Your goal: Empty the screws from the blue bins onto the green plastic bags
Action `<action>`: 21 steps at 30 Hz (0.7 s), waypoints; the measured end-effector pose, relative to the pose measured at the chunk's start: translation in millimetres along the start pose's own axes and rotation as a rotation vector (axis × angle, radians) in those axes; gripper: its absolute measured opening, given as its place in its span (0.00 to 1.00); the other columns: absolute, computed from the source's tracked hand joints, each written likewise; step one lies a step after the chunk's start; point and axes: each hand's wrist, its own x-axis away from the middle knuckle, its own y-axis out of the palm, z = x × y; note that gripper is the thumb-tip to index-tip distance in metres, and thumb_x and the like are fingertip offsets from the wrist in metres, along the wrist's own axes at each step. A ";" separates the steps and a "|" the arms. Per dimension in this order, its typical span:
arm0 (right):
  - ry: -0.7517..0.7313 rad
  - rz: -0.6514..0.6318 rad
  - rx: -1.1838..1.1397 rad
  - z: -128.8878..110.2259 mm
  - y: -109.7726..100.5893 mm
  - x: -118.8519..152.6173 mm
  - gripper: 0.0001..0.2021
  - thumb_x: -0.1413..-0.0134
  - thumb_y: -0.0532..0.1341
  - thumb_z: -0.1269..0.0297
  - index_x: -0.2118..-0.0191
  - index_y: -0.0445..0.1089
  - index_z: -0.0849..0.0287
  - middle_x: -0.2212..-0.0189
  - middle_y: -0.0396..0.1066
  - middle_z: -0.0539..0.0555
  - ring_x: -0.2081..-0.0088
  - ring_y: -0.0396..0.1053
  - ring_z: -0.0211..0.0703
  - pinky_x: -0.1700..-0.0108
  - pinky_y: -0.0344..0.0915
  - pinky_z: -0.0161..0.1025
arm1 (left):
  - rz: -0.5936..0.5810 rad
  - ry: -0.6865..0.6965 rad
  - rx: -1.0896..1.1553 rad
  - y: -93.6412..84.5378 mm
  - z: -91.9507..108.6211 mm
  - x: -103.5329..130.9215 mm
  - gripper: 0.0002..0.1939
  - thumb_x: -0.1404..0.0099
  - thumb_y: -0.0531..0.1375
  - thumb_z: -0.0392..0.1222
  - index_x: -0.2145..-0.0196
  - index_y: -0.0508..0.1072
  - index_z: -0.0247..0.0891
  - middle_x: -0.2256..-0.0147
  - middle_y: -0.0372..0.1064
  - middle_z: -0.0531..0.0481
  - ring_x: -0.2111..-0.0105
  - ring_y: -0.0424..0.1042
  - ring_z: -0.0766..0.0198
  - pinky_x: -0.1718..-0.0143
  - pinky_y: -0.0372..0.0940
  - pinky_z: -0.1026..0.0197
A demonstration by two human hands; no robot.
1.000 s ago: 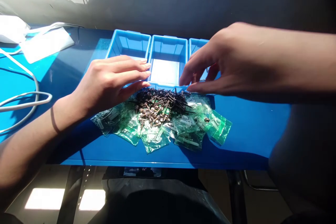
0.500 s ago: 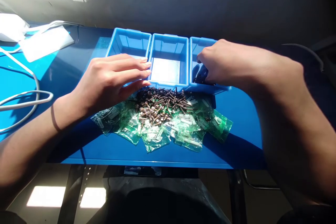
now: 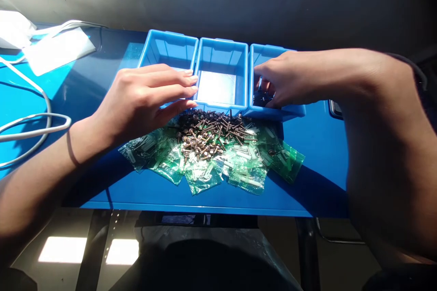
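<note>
Three blue bins stand side by side: the left bin [image 3: 170, 38], the middle bin [image 3: 223, 45] and the right bin [image 3: 248, 77]. My left hand [image 3: 150, 93] lies over the front of the left bin, fingers stretched, its tips at the wall beside the middle bin; nothing shows in it. My right hand [image 3: 278, 82] reaches down into the right bin, fingers curled at dark screws [image 3: 261, 97]; what it holds, if anything, is hidden. In front of the bins is a pile of screws [image 3: 208, 134] on small green-tinted bags [image 3: 244, 177] with white pieces inside.
White cables [image 3: 48, 104] and a white sheet [image 3: 59, 50] lie at the left of the blue table [image 3: 191, 204]. A dark object [image 3: 334, 109] partly shows beside my right forearm. Behind the table is a dark grey surface.
My right hand has shifted slightly within the right bin, with its fingers more visible, and the forearm has swung outward. My left hand stays at the left bin. The view has shifted a little.
</note>
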 end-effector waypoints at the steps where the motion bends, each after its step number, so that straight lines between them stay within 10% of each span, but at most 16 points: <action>1: -0.010 -0.050 0.053 -1.3 0.1 -1.9 0.04 0.39 0.75 0.64 0.64 0.81 0.54 0.69 0.79 0.51 0.67 0.73 0.43 0.67 0.60 0.41 | 0.003 -0.006 -0.001 -0.1 0.3 -0.1 0.12 0.20 0.70 0.43 0.42 0.81 0.40 0.43 0.85 0.47 0.43 0.87 0.52 0.45 0.88 0.47; 14: -0.023 0.102 0.047 6.3 -7.4 -4.3 0.08 0.39 0.75 0.68 0.55 0.85 0.52 0.65 0.83 0.50 0.69 0.74 0.43 0.67 0.66 0.43 | 0.000 0.007 0.013 0.3 1.3 -1.0 0.12 0.22 0.72 0.40 0.44 0.82 0.37 0.44 0.85 0.44 0.45 0.88 0.49 0.47 0.88 0.46; 21: -0.178 0.423 0.036 32.1 -18.9 23.1 0.09 0.44 0.78 0.60 0.57 0.86 0.45 0.69 0.81 0.47 0.71 0.73 0.42 0.70 0.60 0.44 | -0.007 -0.004 0.008 2.0 1.9 -2.3 0.12 0.22 0.72 0.40 0.44 0.82 0.38 0.44 0.85 0.44 0.45 0.88 0.49 0.46 0.88 0.45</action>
